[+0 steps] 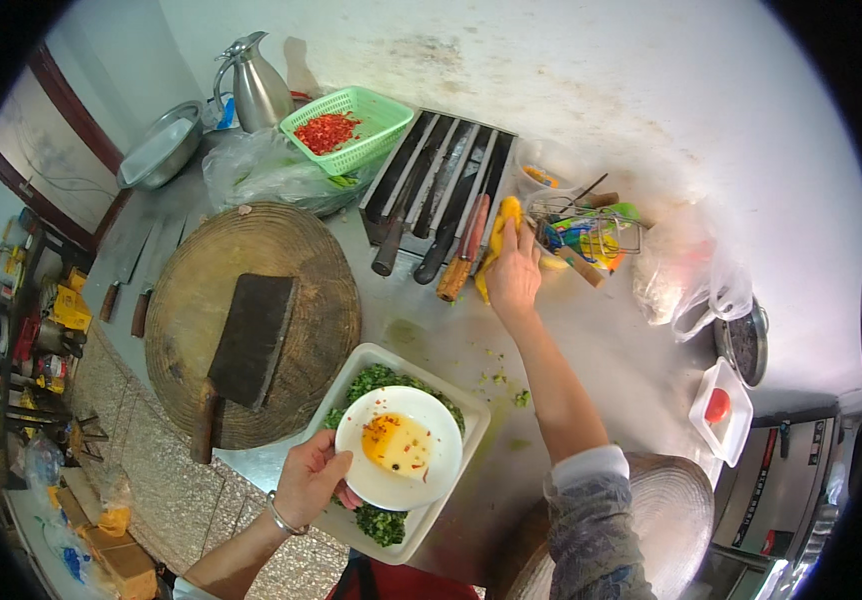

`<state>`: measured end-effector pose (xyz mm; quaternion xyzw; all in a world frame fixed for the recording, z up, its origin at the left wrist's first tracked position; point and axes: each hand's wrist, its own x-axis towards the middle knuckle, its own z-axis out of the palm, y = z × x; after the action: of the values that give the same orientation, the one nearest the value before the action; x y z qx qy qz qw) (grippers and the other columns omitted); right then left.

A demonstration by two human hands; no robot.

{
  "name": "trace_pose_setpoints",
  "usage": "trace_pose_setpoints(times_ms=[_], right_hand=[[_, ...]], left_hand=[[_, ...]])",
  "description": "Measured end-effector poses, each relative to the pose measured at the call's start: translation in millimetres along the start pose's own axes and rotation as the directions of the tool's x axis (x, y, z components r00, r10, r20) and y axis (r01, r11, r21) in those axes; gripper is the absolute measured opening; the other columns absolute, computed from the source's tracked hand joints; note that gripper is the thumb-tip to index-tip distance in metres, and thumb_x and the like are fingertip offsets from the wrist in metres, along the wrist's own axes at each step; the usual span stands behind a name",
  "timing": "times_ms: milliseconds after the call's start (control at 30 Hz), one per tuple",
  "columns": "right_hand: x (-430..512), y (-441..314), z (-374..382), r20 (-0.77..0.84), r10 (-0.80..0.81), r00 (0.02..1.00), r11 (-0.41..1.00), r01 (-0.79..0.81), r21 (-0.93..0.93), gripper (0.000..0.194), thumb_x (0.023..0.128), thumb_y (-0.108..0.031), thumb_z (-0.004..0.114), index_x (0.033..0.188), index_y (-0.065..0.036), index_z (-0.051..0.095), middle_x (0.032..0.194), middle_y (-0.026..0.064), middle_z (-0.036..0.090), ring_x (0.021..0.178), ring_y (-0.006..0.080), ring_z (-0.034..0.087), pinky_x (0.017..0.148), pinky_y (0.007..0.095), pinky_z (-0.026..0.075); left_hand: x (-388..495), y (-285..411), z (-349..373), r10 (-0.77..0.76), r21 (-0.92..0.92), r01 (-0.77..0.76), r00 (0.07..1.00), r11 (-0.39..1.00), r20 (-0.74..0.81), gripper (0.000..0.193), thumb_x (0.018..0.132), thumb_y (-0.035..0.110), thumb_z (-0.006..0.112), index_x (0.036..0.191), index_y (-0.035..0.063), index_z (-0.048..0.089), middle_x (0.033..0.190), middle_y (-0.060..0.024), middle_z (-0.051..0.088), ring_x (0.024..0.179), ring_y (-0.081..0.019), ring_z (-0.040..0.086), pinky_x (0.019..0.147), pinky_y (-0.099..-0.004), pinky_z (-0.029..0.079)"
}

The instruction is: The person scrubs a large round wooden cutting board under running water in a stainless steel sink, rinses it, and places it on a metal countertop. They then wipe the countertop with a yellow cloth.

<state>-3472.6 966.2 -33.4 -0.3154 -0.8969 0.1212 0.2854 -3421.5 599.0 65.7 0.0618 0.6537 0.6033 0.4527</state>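
Note:
My left hand [316, 478] grips the rim of a shallow white bowl [442, 469] holding oily liquid with red chili bits. The bowl is over a pale rectangular tray [467, 420] of chopped green vegetables [380, 527]. My right hand [515, 277] reaches forward, its fingers on a yellow cloth [508, 217] beside the knife rack; how firmly they hold it is partly hidden. A wide cleaver [255, 337] lies on the round wooden chopping block [303, 255] at the left.
Behind stand a metal knife rack [393, 176], a green basket of chopped red chili [382, 120] and a steel jug [255, 90]. Two knives [131, 251] lie left of the block. A wire basket [618, 229], plastic bag [671, 270], white tray [738, 427] and second round block [671, 510] are at right.

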Motion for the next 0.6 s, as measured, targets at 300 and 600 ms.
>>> trace_pose_setpoints(times_ms=[300, 600], right_hand=[[49, 24, 32, 0.404, 0.090, 0.910, 0.981, -0.013, -0.191, 0.036, 0.080, -0.009, 0.059, 0.116, -0.009, 0.054, 0.127, 0.0119, 0.052, 0.109, 0.0380, 0.055, 0.085, 0.0432, 0.051], [-46, 31, -41, 0.609, -0.323, 0.725, 0.943, 0.303, 0.140, 0.050, 0.068, 0.003, 0.057, 0.115, -0.015, 0.062, 0.120, 0.0039, 0.060, 0.103, 0.0324, 0.057, 0.087, 0.0432, 0.050]], left_hand=[[-4, -1, -6, 0.055, 0.009, -0.055, 0.998, 0.998, -0.026, 0.017, 0.096, 0.007, 0.047, 0.105, -0.0071, 0.049, 0.072, -0.0105, 0.063, 0.052, -0.0137, 0.063, 0.045, -0.0221, 0.051], [-6, 6, -8, 0.040, 0.022, -0.040, 0.998, 0.999, -0.044, 0.021, 0.094, 0.008, 0.048, 0.109, -0.0074, 0.050, 0.075, -0.0124, 0.065, 0.052, -0.0159, 0.062, 0.046, -0.0253, 0.053]])
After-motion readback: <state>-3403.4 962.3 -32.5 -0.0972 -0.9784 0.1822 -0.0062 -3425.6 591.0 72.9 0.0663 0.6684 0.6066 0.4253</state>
